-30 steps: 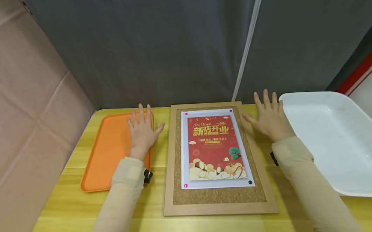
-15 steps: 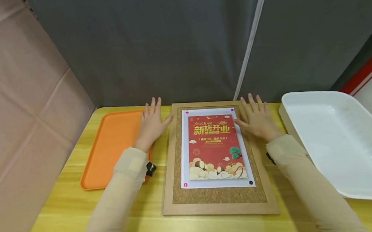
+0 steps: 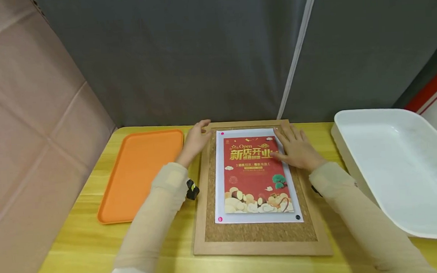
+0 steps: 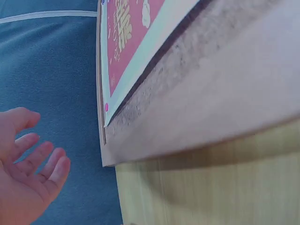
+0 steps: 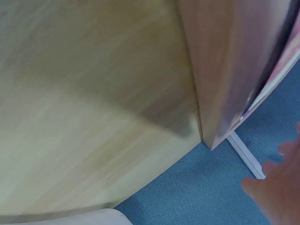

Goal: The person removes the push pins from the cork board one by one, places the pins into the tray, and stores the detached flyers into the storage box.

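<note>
A red and gold poster on a white sheet lies on a wood-framed cork board. Pushpins mark the sheet's corners: pink at upper left and lower left, black at lower right. The purple pin shows in the right wrist view; my right hand hides it in the head view. That right hand is over the board's upper right with fingers spread; contact cannot be told. My left hand, fingers loosely bent and holding nothing, is by the board's upper left corner.
An orange tray lies left of the board, and a deep white tub stands at the right. The yellow wooden table ends at a grey curtain behind. A pinkish cloth wall borders the left side.
Both hands have come inward from beside the tray and tub to the board's upper corners. The left fingers, spread before, are now bent. The board and poster have stayed put.
</note>
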### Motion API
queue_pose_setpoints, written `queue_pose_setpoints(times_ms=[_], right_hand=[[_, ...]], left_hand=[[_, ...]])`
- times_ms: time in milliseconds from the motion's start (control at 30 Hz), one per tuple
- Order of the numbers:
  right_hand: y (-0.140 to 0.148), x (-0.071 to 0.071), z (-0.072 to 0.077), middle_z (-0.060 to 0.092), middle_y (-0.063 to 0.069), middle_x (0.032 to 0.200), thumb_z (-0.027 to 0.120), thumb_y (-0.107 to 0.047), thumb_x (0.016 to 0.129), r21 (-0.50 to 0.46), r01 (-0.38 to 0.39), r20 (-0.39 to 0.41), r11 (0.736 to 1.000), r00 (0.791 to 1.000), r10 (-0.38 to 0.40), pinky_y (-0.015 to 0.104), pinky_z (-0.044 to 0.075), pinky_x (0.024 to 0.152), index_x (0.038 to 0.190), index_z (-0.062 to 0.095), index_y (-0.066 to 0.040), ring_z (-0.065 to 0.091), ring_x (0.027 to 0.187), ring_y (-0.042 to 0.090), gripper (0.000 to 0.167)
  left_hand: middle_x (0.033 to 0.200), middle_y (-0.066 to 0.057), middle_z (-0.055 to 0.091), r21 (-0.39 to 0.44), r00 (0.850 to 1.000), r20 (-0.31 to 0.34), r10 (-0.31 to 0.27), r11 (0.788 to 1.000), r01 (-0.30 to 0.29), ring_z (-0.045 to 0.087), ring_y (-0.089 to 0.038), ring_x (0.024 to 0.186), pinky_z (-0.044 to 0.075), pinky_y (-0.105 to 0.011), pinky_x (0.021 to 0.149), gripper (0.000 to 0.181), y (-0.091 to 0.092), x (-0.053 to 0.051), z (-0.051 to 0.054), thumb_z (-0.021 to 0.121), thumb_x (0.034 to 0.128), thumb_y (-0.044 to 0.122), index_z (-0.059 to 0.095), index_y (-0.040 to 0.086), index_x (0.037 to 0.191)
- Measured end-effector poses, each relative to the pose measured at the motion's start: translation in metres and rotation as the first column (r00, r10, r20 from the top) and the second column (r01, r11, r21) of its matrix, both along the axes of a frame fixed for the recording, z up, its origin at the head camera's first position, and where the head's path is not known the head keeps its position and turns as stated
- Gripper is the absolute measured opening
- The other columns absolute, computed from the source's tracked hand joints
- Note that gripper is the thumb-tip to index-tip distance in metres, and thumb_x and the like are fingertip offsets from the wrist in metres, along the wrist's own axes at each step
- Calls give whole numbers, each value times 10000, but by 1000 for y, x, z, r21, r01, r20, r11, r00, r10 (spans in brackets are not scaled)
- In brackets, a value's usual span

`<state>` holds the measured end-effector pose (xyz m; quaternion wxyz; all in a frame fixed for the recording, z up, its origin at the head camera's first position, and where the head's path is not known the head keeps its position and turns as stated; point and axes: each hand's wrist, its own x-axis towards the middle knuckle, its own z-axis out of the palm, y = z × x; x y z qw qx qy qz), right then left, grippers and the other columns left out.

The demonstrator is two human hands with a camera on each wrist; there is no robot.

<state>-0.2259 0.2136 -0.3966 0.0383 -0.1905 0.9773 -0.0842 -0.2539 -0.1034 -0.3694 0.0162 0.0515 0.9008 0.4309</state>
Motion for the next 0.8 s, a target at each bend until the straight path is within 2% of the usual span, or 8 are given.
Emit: queue_pose_setpoints(times_ms=[167,333,467,500,567,633,700,800], right_hand=[[1,2,-3,45,229,1598,542,-506,908,-1,-6,31,1000,1000,6,662,71,1148,1535,152,-71,43,1444,498,857],[0,4,-6,35,220,1602,543,-557,886,-36,-9,53,999,999,10,659,85,1149,1534,167,-83,50,1450,484,887],[1,6,-11,25,215,1605,549,-557,884,-35,-16,64,999,998,18,655,98,1150,1533,166,-74,57,1455,468,895],[1,6,-12,19,213,1605,550,-549,889,-30,-18,70,999,997,21,656,96,1149,1534,162,-72,57,1455,465,891],[2,7,-15,23,207,1607,547,-542,896,-19,-20,79,1000,997,21,653,92,1152,1535,154,-69,64,1454,461,887],[3,7,-18,30,206,1607,539,-540,904,-16,-20,83,1000,996,21,655,89,1151,1535,147,-66,72,1452,462,881],[3,7,-21,35,201,1608,527,-538,913,-14,-21,87,1000,996,22,657,92,1149,1538,132,-70,67,1453,457,875],[5,8,-22,47,200,1607,508,-543,921,-16,-21,96,1000,995,22,657,90,1147,1541,110,-77,54,1453,458,872]], left_hand=[[1373,-185,528,89,999,30,14,996,-17,545,-337,1218,497,-423,984,414,7,-3,-3,521,958,75,487,15,1366],[1337,-213,550,100,999,25,25,995,-27,557,-359,1207,494,-414,992,393,14,-6,-11,512,937,16,522,-16,1328],[1335,-184,558,137,996,81,32,990,-43,565,-331,1212,509,-392,969,415,19,-15,-21,518,911,7,534,1,1325],[1309,-159,580,160,997,67,26,986,-36,588,-299,1180,530,-353,923,414,18,-24,-34,534,897,15,552,18,1310],[1295,-103,600,175,996,88,5,984,-20,596,-242,1176,537,-324,895,416,16,-41,-52,574,886,44,572,65,1301],[1211,-57,646,192,1000,19,-13,981,9,630,-176,1088,543,-245,800,385,14,-61,-81,605,853,57,616,89,1237],[1205,-48,654,167,1000,7,-23,986,22,629,-163,1085,541,-239,806,380,13,-72,-94,619,847,62,626,101,1224],[1250,-108,632,141,999,29,-14,990,10,607,-222,1142,529,-298,901,387,21,-57,-76,589,862,32,609,60,1247]])
